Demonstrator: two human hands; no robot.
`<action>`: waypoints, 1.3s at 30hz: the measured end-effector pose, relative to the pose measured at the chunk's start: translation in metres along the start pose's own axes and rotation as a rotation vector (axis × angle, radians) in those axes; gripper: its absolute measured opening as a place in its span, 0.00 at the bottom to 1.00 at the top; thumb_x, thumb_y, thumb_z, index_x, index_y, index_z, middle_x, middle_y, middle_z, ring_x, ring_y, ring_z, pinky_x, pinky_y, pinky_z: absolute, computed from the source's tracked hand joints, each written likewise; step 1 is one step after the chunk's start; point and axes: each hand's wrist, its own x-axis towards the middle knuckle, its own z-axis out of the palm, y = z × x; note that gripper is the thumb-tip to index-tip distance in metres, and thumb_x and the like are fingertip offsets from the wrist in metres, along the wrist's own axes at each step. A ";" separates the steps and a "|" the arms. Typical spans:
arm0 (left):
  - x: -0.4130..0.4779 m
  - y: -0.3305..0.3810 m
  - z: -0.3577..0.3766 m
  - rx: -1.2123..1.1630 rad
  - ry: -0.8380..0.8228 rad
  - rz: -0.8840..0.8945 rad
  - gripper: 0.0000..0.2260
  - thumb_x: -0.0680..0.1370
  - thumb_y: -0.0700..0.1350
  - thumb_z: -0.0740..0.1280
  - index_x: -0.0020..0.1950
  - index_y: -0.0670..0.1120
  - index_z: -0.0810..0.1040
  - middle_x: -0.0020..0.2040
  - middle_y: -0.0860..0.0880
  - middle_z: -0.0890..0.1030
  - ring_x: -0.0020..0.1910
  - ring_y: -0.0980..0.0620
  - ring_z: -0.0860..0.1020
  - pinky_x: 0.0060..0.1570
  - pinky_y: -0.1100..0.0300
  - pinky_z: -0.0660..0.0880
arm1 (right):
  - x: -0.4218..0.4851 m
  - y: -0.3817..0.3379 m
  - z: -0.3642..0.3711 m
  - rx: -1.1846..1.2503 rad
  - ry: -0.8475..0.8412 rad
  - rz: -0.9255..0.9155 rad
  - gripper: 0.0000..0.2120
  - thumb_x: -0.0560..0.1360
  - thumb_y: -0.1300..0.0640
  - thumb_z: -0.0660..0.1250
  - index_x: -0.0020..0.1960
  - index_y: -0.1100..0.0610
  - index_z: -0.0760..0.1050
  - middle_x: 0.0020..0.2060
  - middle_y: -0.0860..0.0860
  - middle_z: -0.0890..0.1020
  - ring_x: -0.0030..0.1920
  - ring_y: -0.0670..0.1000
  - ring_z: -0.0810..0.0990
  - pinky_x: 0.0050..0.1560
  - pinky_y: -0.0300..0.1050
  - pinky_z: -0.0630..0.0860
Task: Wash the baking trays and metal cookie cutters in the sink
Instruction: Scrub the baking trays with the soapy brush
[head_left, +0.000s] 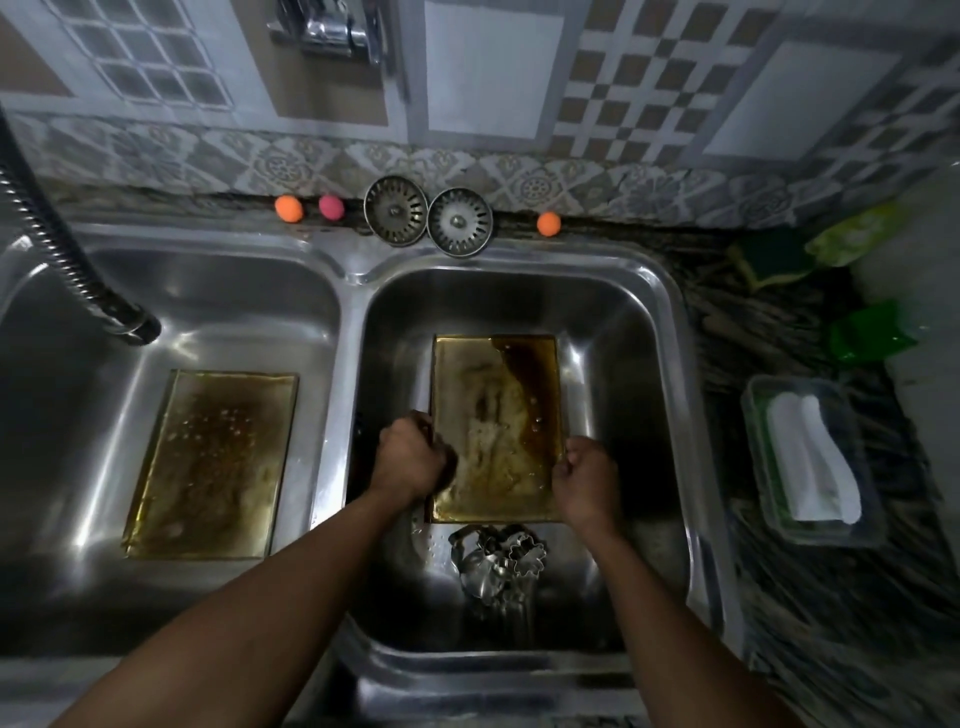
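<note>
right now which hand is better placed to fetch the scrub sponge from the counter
Right, probably. The right hand grips the right edge of the baking tray, on the same side as the counter where the scrub sponge lies. The left hand would have to cross the basin.

The left arm (249, 597) and right arm (670, 623), both bare, reach forward and down, drawing slightly together. The left hand (413, 454) is fisted, back up, with its fingers curled on the left rim of the tray (501, 410). The right hand (587, 478) is curled likewise on the tray's right rim.
</note>
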 end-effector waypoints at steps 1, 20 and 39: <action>-0.002 0.003 -0.002 -0.019 0.006 0.006 0.11 0.75 0.38 0.71 0.57 0.42 0.80 0.50 0.44 0.83 0.49 0.48 0.82 0.48 0.63 0.75 | -0.001 -0.001 -0.002 0.009 0.003 -0.009 0.08 0.76 0.64 0.61 0.47 0.54 0.77 0.39 0.47 0.79 0.39 0.47 0.78 0.33 0.36 0.68; -0.041 0.035 -0.060 -0.670 -0.206 0.054 0.14 0.80 0.36 0.63 0.63 0.48 0.77 0.48 0.44 0.83 0.45 0.46 0.82 0.35 0.52 0.80 | -0.038 -0.055 -0.091 0.116 0.107 -0.263 0.11 0.79 0.62 0.63 0.58 0.53 0.77 0.43 0.45 0.79 0.45 0.45 0.79 0.41 0.35 0.72; -0.069 0.068 -0.066 -0.642 -0.068 0.357 0.23 0.84 0.39 0.54 0.77 0.56 0.60 0.77 0.52 0.63 0.71 0.57 0.63 0.66 0.63 0.62 | 0.010 0.066 -0.206 -0.208 0.340 -0.140 0.22 0.79 0.58 0.63 0.73 0.57 0.68 0.70 0.63 0.69 0.70 0.63 0.66 0.69 0.56 0.67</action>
